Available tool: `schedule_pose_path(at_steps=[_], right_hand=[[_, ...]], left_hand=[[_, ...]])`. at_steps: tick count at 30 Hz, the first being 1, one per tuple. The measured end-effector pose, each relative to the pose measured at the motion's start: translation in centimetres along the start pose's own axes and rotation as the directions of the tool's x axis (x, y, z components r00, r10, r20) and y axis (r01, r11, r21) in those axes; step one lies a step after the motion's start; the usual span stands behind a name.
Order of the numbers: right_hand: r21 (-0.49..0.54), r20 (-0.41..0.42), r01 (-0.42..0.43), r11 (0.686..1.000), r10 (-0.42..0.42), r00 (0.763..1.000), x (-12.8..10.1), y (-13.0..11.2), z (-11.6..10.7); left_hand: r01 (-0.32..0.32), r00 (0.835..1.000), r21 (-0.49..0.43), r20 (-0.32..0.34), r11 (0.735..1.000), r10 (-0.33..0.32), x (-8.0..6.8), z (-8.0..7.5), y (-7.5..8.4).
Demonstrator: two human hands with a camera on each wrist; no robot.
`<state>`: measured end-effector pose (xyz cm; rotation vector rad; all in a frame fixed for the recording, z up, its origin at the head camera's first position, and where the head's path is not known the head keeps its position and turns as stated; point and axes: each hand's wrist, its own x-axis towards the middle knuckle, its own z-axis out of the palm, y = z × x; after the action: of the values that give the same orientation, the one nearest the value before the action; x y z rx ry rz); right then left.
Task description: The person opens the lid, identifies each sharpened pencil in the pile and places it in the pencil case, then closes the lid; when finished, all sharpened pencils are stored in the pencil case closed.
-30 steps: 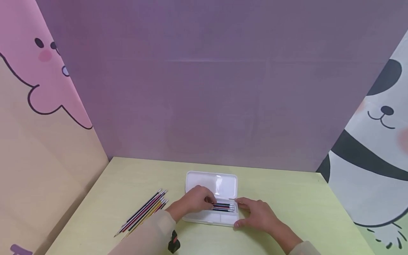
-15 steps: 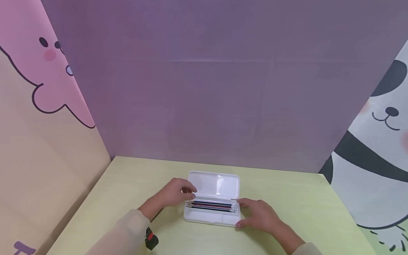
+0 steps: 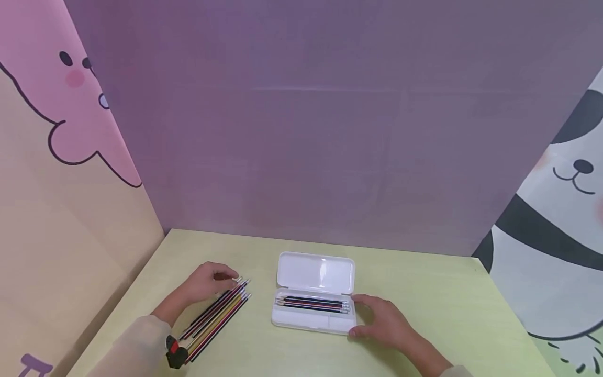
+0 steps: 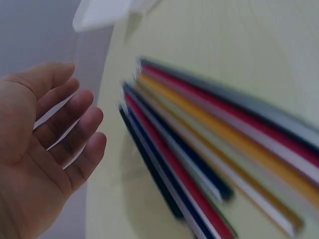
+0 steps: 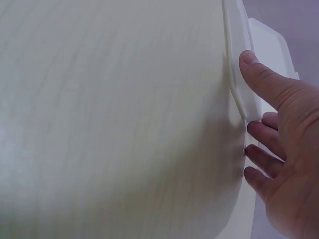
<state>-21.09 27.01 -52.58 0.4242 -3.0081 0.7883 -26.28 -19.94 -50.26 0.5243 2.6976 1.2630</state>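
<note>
I'm seeing the left hand moving off the pencil case at lower centre of the frame, now reaching over the loose pencils at lower left, fingers relaxed, uncovering the pencils in the case.

Bare yellow table runs wide behind and right of the open pencil case; the loose pencils fill the left, with a clear lane between.

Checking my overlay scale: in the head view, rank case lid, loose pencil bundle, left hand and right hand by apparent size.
1. Pencil bundle, longest span.
2. Lid.
3. Right hand and left hand: too alike to rank, though the right sits nearer the camera.
</note>
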Motion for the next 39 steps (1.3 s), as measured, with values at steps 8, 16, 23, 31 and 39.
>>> schedule_pose_path(at_steps=[8, 16, 23, 31, 39], right_hand=[[0.0, -0.014, 0.001, 1.0, -0.001, 1.0, -0.2, -0.2, -0.2], [0.013, -0.002, -0.005, 1.0, 0.005, 1.0, -0.2, -0.1, 0.0], [0.01, -0.006, -0.022, 1.0, 0.022, 1.0, 0.0, 0.1, 0.0], [0.02, -0.008, -0.029, 0.999, 0.029, 1.0, -0.2, -0.1, 0.0], [0.025, -0.011, -0.023, 0.999, 0.023, 1.0, -0.1, 0.0, 0.0]], left_hand=[[0.044, 0.997, -0.17, 0.073, 0.985, -0.032, -2.0, -2.1, -3.4], [0.038, 0.986, -0.249, 0.168, 0.968, 0.004, -3.0, -2.4, -4.4], [0.035, 0.984, -0.291, 0.176, 0.956, 0.017, -2.7, -1.8, -5.0], [0.006, 0.988, -0.285, 0.151, 0.959, 0.039, -2.8, -1.5, -4.4], [-0.009, 0.992, -0.203, 0.125, 0.979, 0.035, -2.4, -1.3, -4.9]])
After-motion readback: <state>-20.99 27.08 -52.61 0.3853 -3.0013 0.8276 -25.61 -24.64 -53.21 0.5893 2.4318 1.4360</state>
